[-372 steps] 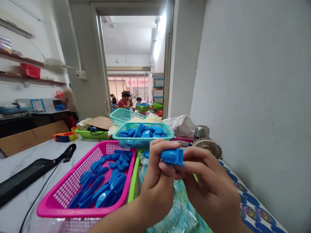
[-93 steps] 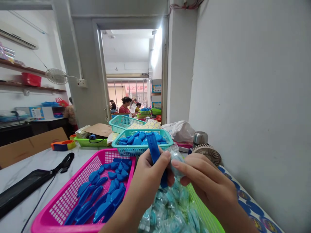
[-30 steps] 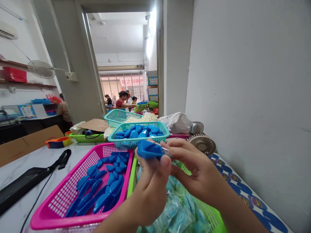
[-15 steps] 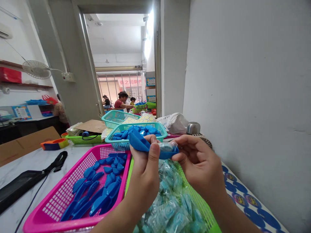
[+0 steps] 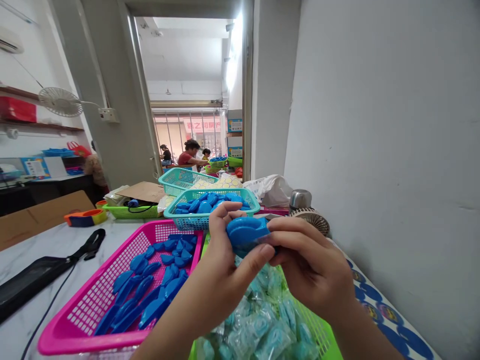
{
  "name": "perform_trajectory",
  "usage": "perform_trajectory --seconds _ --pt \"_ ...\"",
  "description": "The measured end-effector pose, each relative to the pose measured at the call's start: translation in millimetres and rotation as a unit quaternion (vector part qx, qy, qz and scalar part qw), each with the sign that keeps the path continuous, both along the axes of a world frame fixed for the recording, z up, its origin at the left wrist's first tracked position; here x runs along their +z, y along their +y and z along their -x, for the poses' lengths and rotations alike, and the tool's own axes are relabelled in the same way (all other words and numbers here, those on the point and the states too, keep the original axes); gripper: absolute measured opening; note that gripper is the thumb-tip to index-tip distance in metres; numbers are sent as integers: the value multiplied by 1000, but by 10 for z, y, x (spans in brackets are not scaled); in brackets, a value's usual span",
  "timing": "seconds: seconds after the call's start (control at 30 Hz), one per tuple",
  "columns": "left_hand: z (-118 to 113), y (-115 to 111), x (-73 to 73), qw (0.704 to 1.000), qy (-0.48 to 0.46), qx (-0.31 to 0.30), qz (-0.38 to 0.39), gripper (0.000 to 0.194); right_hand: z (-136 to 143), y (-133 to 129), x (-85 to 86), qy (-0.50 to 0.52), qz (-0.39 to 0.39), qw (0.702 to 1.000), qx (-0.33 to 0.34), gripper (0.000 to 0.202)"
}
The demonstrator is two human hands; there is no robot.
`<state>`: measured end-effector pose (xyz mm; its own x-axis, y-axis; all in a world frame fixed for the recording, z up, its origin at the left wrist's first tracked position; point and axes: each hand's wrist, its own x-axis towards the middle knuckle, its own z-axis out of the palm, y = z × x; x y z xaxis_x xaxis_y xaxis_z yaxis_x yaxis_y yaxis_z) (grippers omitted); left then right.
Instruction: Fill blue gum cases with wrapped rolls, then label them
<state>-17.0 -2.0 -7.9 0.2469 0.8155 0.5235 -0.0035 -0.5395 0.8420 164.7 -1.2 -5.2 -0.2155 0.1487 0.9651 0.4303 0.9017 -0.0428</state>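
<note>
A glossy blue plastic case (image 5: 245,234) with a rounded end is held up between both my hands, above the baskets. My left hand (image 5: 225,270) grips its left end, thumb along the near side. From the right, my right hand (image 5: 313,265) closes its fingers on the other end, covering it. What lies inside the case is hidden. Below my hands, a lime green basket (image 5: 318,325) holds many clear bags (image 5: 258,325) with pale teal items in them. The pink basket (image 5: 71,320) to the left contains loose blue plastic pieces (image 5: 150,280).
Behind my hands, a turquoise basket (image 5: 187,221) holds blue cases, with another turquoise basket (image 5: 176,180) beyond it. A tape roll (image 5: 85,217) and a black pouch (image 5: 41,275) lie on the left. On the right are a small fan (image 5: 313,220), round stickers (image 5: 390,312) and the wall.
The blue case was spread open with a clear-wrapped pale item in it; now its halves are folded together. My left fingers have shifted around its left end.
</note>
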Motion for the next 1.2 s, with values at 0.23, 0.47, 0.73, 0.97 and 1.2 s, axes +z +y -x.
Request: perform_trajectory --seconds 0.23,0.47,0.73,0.97,1.2 --pt "-85 -13 51 998 -28 -55 1 44 32 49 -95 32 42 996 69 42" --pt "28 3 66 984 -40 -152 80 52 -35 71 -131 3 6 999 50 48" --pt "107 -12 35 964 -2 -248 93 73 -95 60 -99 44 -44 995 73 16" --pt "-151 53 8 933 -191 -284 115 45 -102 52 -143 108 -66 992 17 26" --pt "-160 96 21 979 -148 -140 18 50 -87 56 -119 110 -58 992 -26 37"
